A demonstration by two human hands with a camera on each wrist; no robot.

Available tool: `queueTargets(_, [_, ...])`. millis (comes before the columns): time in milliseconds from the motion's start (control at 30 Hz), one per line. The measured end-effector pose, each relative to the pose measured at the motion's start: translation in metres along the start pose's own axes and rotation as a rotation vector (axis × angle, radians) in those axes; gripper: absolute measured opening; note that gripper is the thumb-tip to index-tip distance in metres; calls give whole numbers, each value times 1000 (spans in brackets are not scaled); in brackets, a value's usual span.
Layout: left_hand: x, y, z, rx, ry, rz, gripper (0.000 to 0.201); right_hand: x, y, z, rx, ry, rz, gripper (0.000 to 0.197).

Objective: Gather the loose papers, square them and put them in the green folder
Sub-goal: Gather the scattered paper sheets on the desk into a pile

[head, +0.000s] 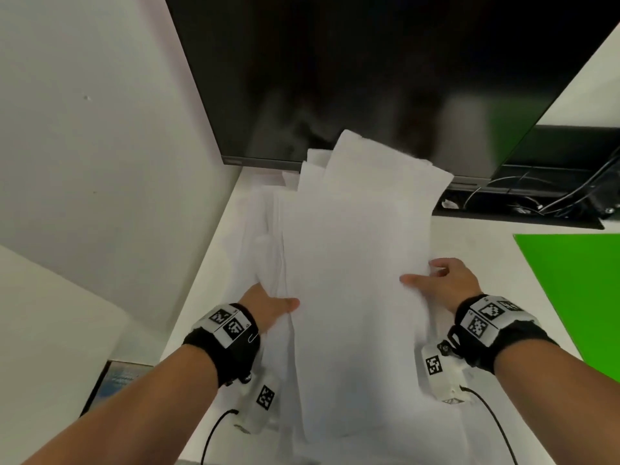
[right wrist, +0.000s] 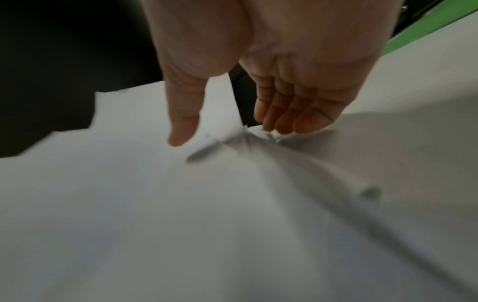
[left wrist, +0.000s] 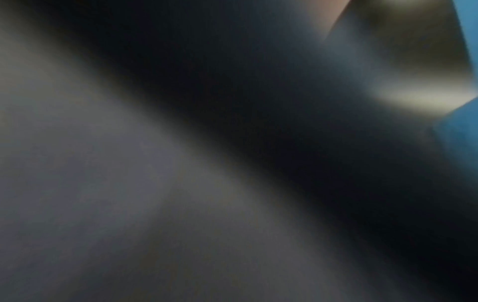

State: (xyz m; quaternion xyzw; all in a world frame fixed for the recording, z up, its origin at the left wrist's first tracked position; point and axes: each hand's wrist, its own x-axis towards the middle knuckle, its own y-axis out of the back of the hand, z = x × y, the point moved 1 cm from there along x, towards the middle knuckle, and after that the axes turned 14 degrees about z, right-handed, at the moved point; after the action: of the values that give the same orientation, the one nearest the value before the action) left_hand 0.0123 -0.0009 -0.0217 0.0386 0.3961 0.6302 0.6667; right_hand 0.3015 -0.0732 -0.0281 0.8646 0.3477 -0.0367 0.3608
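Observation:
A loose, uneven stack of white papers (head: 352,246) is fanned out over the white desk (head: 476,250), its far corners reaching the monitor's lower edge. My left hand (head: 278,302) grips the stack's left side, thumb on top and fingers hidden beneath the sheets. On the right edge my right hand (head: 432,276) holds the sheets, thumb flat on top. In the right wrist view that hand (right wrist: 225,130) has its fingertips (right wrist: 284,124) at the crumpled edge of the papers (right wrist: 181,204). The green folder (head: 577,297) lies flat on the desk to the right, apart from both hands. The left wrist view is dark and blurred.
A large black monitor (head: 369,78) stands close behind the papers. A black cable tray with wires (head: 536,203) runs along the back right. A white wall closes the left side. A dark-framed bluish object (head: 117,380) sits low on the left, below the desk edge.

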Motion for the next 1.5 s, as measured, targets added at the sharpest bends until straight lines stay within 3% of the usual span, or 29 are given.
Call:
queueTargets(133, [-10, 12, 4, -223, 11, -91, 40, 13, 4, 6, 286, -96, -281, 108])
queueTargets(300, [-19, 13, 18, -354, -12, -194, 38, -3, 0, -7, 454, -73, -533, 84])
queueTargets(400, [-24, 4, 30, -325, -110, -130, 35, -1, -3, -8, 393, -72, -410, 72])
queueTargets(500, [-8, 7, 34, -180, -180, 171, 45, 7, 4, -5, 335, -94, -280, 52])
queueTargets(567, [11, 20, 28, -8, -70, 384, 56, 10, 7, -1, 274, -108, -232, 41])
queueTargets(600, [21, 26, 23, 136, 11, 425, 60, 12, 8, 0, 263, -113, -225, 36])
queueTargets(667, [34, 34, 14, 324, 122, 367, 41, 15, 6, 2, 262, -125, -219, 32])
queueTargets(733, [43, 34, 9, 343, 102, 295, 14, 17, 3, 2, 262, -137, -230, 32])
queueTargets(800, [43, 31, 8, 455, 55, 221, 30, 18, -1, -1, 254, -149, -234, 33])
queueTargets(867, [36, 27, 10, 546, 14, 103, 17, 21, -7, -4, 236, -160, -230, 39])
queueTargets(1000, [27, 15, 4, 470, -118, 97, 40, 30, -20, -8, 38, -94, -99, 74])
queueTargets(1133, [16, 7, 7, 336, -80, 228, 64, 18, -22, -23, -236, -37, 40, 64])
queueTargets(1233, [14, 3, 13, 289, -41, 290, 68, 13, -27, -30, -162, -19, -25, 59])
queueTargets(1367, [14, 4, 19, 240, 60, 229, 71, 18, -39, -26, -11, -103, -72, 99])
queueTargets(1500, [16, 10, 14, 290, 145, 117, 91, 10, -42, -24, -43, -173, -158, 104])
